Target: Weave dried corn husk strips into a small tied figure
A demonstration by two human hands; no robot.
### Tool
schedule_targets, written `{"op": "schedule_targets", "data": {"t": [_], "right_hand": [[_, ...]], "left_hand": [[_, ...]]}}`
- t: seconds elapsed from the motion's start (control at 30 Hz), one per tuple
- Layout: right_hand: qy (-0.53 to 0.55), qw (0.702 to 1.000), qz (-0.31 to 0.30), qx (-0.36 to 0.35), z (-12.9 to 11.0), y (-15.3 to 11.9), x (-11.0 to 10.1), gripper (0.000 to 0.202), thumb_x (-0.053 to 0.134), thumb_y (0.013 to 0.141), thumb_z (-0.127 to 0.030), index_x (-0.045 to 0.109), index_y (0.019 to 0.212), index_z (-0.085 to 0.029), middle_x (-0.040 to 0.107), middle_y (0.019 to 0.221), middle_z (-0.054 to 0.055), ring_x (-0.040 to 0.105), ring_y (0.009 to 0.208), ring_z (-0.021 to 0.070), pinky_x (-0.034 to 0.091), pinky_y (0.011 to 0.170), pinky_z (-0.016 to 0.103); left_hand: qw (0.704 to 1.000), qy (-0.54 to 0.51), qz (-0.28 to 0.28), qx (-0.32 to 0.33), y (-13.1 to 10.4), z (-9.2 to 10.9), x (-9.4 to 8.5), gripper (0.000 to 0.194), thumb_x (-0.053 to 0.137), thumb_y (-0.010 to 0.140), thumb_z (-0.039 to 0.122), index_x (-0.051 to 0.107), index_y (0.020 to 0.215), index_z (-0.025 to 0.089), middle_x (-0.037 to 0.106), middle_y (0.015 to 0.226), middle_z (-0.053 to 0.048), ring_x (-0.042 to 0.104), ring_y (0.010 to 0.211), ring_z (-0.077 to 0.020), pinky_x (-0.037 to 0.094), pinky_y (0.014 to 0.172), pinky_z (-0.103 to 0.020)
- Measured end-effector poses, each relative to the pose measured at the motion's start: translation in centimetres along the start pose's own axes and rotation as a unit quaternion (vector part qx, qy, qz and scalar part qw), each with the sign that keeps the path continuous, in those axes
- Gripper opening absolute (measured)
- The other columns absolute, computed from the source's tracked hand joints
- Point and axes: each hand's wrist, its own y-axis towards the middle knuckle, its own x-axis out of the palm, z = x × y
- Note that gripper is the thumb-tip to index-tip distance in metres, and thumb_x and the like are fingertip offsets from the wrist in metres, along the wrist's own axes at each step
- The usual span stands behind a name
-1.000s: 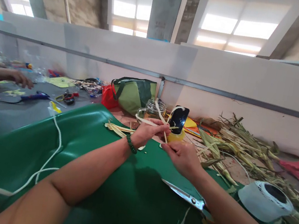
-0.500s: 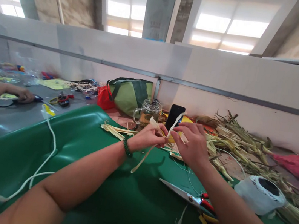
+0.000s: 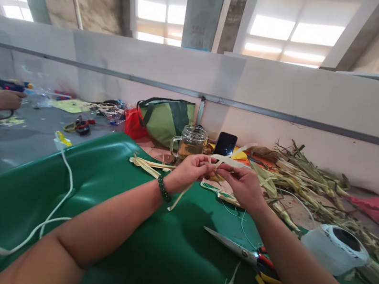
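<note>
Pale strips of corn husk (image 3: 227, 160) cross between my two hands over the green sheet (image 3: 105, 166). My left hand (image 3: 192, 170), with a green bead bracelet (image 3: 164, 188) at the wrist, pinches the strips; one narrow end hangs below it. Close against it, my right hand (image 3: 242, 185) is closed on the same husk, its fingertips almost touching the left ones. Red-handled scissors (image 3: 243, 253) lie partly under my right forearm. Behind my hands stand a glass mug (image 3: 191, 143) and a dark phone (image 3: 225, 144).
Dried husks and stalks (image 3: 306, 181) are heaped at the right, near a white spool of thread (image 3: 335, 249). A green bag (image 3: 167, 121) rests against the partition. A white cord (image 3: 67, 179) runs across the left. At the far left, another person's hand (image 3: 3, 100) holds a dark tool.
My right hand has come down and closed in on the left. The raised husk strip now lies flatter, pointing right. The other person's hand has moved left and up with the tool.
</note>
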Motion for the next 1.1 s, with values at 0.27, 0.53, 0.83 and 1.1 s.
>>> {"op": "schedule_targets", "data": {"t": [0.27, 0.53, 0.83, 1.1], "right_hand": [[-0.013, 1.0, 0.001, 0.002, -0.6, 0.0, -0.1, 0.027, 0.061, 0.075, -0.043, 0.068, 0.065, -0.019, 0.066, 0.061, 0.002, 0.057, 0.06, 0.0146, 0.044, 0.058, 0.026], [-0.018, 1.0, 0.013, 0.002, -1.2, -0.2, 0.0, 0.03, 0.065, 0.069, -0.045, 0.061, 0.055, -0.018, 0.055, 0.05, -0.001, 0.045, 0.05, 0.0113, 0.035, 0.047, 0.024], [-0.06, 0.997, -0.008, 0.047, -0.7, 0.1, -0.7, 0.046, 0.056, 0.075, -0.053, 0.054, 0.046, -0.017, 0.043, 0.04, -0.003, 0.035, 0.04, 0.0077, 0.026, 0.041, 0.023], [0.03, 0.975, -0.219, 0.035, -2.7, 0.1, -2.4, 0.031, 0.064, 0.072, -0.038, 0.07, 0.094, -0.016, 0.06, 0.061, -0.001, 0.051, 0.051, 0.0099, 0.038, 0.047, 0.021]], "left_hand": [[1.0, 0.02, -0.004, -0.007, -0.1, 0.0, -0.2, 0.036, 0.078, 0.055, 0.04, 0.07, 0.071, 0.009, 0.058, 0.053, 0.002, 0.041, 0.048, -0.0046, 0.028, 0.048, -0.02], [0.991, 0.126, -0.036, 0.022, -0.3, 0.1, -0.2, 0.036, 0.079, 0.054, 0.043, 0.071, 0.065, 0.01, 0.061, 0.056, -0.001, 0.048, 0.055, -0.0085, 0.036, 0.053, -0.019], [0.981, 0.173, -0.086, 0.012, 0.1, -0.2, -0.6, 0.039, 0.075, 0.056, 0.047, 0.069, 0.059, 0.009, 0.053, 0.05, 0.002, 0.039, 0.05, -0.0063, 0.029, 0.048, -0.02], [0.982, 0.149, -0.113, -0.041, -0.1, -0.1, -1.0, 0.043, 0.073, 0.057, 0.049, 0.07, 0.069, 0.008, 0.042, 0.048, 0.005, 0.025, 0.046, -0.0035, 0.016, 0.044, -0.021]]}}
